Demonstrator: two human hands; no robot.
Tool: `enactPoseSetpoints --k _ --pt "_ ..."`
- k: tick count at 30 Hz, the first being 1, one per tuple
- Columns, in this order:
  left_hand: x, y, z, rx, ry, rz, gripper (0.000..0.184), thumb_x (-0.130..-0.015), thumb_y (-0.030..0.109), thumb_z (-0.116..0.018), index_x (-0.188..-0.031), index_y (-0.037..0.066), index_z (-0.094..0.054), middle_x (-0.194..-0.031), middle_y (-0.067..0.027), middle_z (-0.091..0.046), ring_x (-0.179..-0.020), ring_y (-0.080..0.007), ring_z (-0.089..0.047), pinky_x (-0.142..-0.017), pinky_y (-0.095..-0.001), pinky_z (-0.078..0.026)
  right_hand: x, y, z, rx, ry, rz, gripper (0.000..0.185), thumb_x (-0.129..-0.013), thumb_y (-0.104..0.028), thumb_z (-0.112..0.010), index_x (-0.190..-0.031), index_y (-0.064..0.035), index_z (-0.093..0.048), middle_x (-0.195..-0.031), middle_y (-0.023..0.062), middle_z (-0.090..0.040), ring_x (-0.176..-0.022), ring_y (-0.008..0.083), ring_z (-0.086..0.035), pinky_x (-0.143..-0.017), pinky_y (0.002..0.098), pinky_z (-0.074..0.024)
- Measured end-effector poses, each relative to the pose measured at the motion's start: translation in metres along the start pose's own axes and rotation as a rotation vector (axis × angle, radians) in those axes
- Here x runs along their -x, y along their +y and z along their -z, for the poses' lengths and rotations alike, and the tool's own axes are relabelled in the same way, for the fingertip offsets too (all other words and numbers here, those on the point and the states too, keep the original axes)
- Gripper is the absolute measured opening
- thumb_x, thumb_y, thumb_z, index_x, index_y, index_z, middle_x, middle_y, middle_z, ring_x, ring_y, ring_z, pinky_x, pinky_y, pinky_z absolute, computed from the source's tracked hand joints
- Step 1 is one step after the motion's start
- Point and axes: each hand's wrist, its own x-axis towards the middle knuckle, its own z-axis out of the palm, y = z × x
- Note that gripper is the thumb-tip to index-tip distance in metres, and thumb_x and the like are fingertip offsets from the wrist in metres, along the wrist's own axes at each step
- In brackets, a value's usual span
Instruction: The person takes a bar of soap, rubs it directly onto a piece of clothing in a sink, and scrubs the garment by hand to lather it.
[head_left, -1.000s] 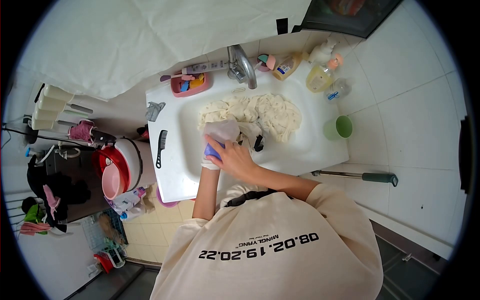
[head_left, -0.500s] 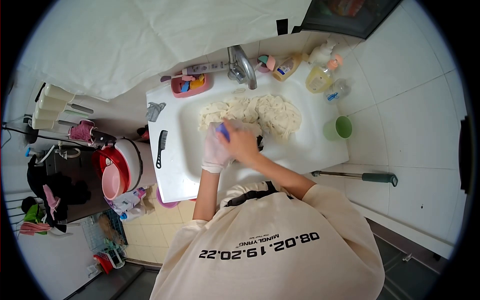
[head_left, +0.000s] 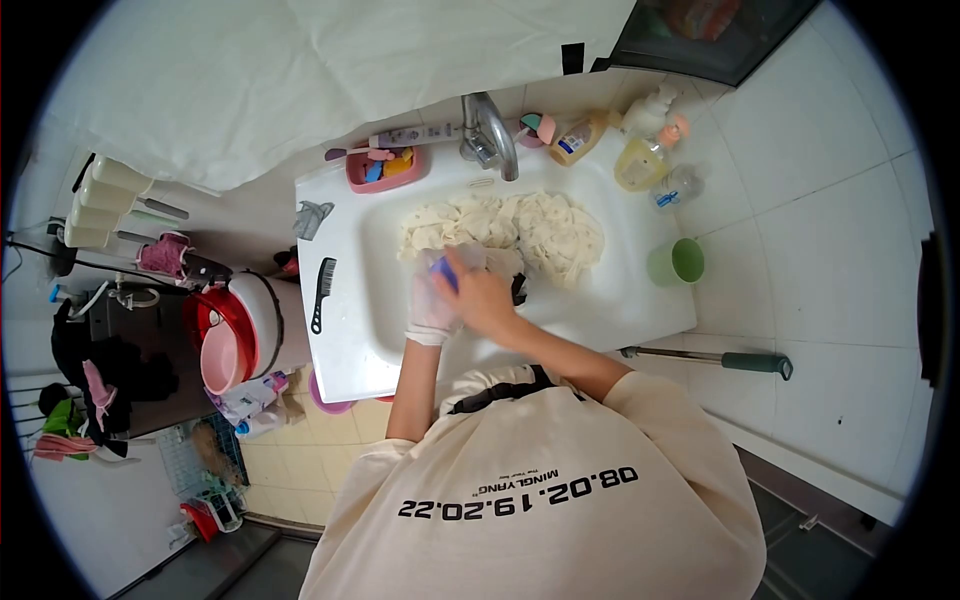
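Note:
My left hand (head_left: 432, 305) is inside a thin whitish covering with a cuff at the wrist, like a sock or glove. That covering hides the fingers. My right hand (head_left: 482, 300) grips a purple-blue block (head_left: 443, 269), which looks like a bar of soap, and presses it against the covered left hand. Both hands are above the near left part of the white sink (head_left: 600, 310). Bunched cream cloth (head_left: 555, 235) lies in the basin just beyond them. Beside my right hand is a paler fabric piece with a black patch (head_left: 518, 288).
Behind the basin stands a metal faucet (head_left: 488, 140). A pink tray (head_left: 385, 172) and black comb (head_left: 323, 295) sit on the left rim, with a grey rag (head_left: 312, 219). At the right are a green cup (head_left: 686, 260) and a pump bottle (head_left: 640, 163).
My right hand and the block have shifted slightly over the covered left hand. The whole view has tilted a little; the cream cloth lies as before.

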Motion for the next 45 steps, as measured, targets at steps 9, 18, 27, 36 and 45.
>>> enactPoseSetpoints --k 9,18,27,36,45 --pt "-0.008 -0.022 -0.052 0.023 0.407 -0.154 0.049 -0.084 0.044 -0.036 -0.11 0.002 -0.04 -0.108 -0.0111 -0.045 -0.101 -0.0236 -0.042 -0.091 -0.0342 -0.031 -0.01 0.018 -0.003 0.059 0.03 0.105 0.05 -0.079 -0.043 -0.042 -0.12 -0.0134 -0.039 -0.061 0.0182 -0.055 -0.052 0.0308 -0.055 -0.047 0.04 -0.0435" --pt "0.001 -0.013 -0.029 -0.132 0.425 -0.117 0.046 -0.085 0.044 -0.033 -0.105 0.004 -0.046 -0.098 -0.0103 -0.051 -0.092 -0.0232 -0.047 -0.084 -0.0347 -0.037 0.021 -0.005 -0.001 0.025 -0.039 0.099 0.051 -0.079 -0.043 -0.042 -0.12 -0.0125 -0.039 -0.06 0.0179 -0.056 -0.05 0.0321 -0.055 -0.047 0.0423 -0.0433" --pt "-0.014 -0.026 -0.071 0.081 0.496 -0.191 0.035 -0.087 0.031 -0.03 -0.109 0.006 -0.043 -0.101 -0.0119 -0.05 -0.09 -0.0233 -0.048 -0.084 -0.0342 -0.037 -0.026 0.028 -0.01 0.049 0.056 -0.127 0.053 -0.078 -0.042 -0.045 -0.119 -0.0087 -0.04 -0.057 0.016 -0.056 -0.05 0.0327 -0.055 -0.048 0.0411 -0.0446" --pt "0.002 -0.023 -0.042 -0.523 0.523 -0.283 0.034 -0.087 0.028 -0.032 -0.111 0.006 -0.042 -0.091 -0.0092 -0.052 -0.08 -0.0204 -0.051 -0.078 -0.0361 -0.04 -0.001 0.007 -0.011 0.025 0.015 0.102 0.05 -0.077 -0.041 -0.046 -0.115 -0.0087 -0.045 -0.059 0.0164 -0.057 -0.049 0.031 -0.055 -0.048 0.0403 -0.0445" --pt "-0.003 -0.027 0.002 -0.9 0.313 -0.254 0.025 -0.086 0.024 -0.03 -0.087 0.007 -0.049 -0.077 -0.0067 -0.054 -0.07 -0.0167 -0.053 -0.074 -0.0304 -0.041 -0.044 0.051 -0.036 0.288 -0.358 -0.133 0.046 -0.078 -0.044 -0.039 -0.093 -0.0042 -0.057 -0.076 0.0147 -0.06 -0.074 0.028 -0.059 -0.059 0.0387 -0.0459"
